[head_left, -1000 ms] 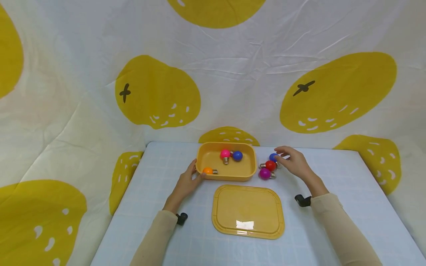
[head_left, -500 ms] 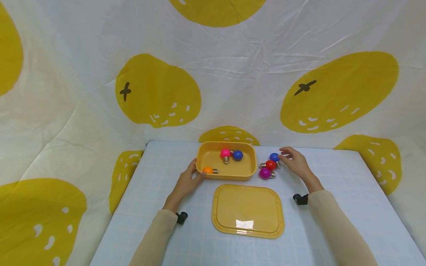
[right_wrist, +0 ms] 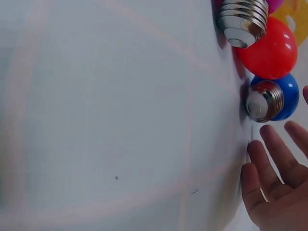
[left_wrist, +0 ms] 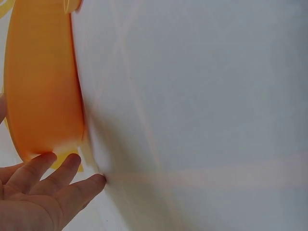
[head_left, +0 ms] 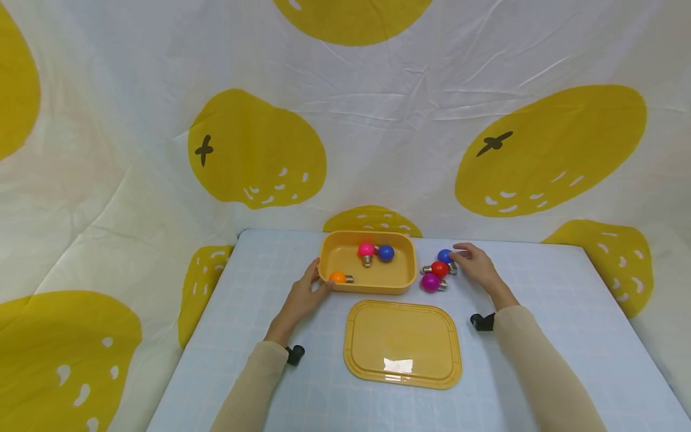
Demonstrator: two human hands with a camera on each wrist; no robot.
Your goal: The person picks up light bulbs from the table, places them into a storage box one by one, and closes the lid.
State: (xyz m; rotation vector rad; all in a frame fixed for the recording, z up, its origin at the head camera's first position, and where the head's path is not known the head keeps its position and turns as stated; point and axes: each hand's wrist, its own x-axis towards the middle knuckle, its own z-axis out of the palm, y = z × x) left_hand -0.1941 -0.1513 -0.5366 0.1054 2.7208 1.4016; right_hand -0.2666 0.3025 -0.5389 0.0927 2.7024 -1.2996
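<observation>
A yellow plastic box (head_left: pixel 378 288) stands near the back of the table. Inside lie a pink bulb (head_left: pixel 366 249), a blue bulb (head_left: pixel 385 253) and an orange bulb (head_left: pixel 338 277). My left hand (head_left: pixel 303 296) holds the box's near left corner, thumb at the front rim and fingers against the end wall (left_wrist: pixel 45 82). Right of the box lie a purple bulb (head_left: pixel 429 282), a red bulb (head_left: pixel 439 269) and another blue bulb (right_wrist: pixel 288 96), close together. My right hand (head_left: pixel 477 267) is beside this outer blue bulb, fingers spread and holding nothing; the fingertips (right_wrist: pixel 267 130) are near its metal base.
A flat yellow lid (head_left: pixel 402 343) lies in front of the box on the pale checked tablecloth (head_left: pixel 302 390). Behind the table hangs a white curtain (head_left: pixel 378 144) with large yellow fruit prints. A small black camera sits on each wrist.
My right hand has drawn back slightly right and lower, uncovering more of the outer blue bulb, whose metal base now shows. The left hand, the box and the lid stay in place.
</observation>
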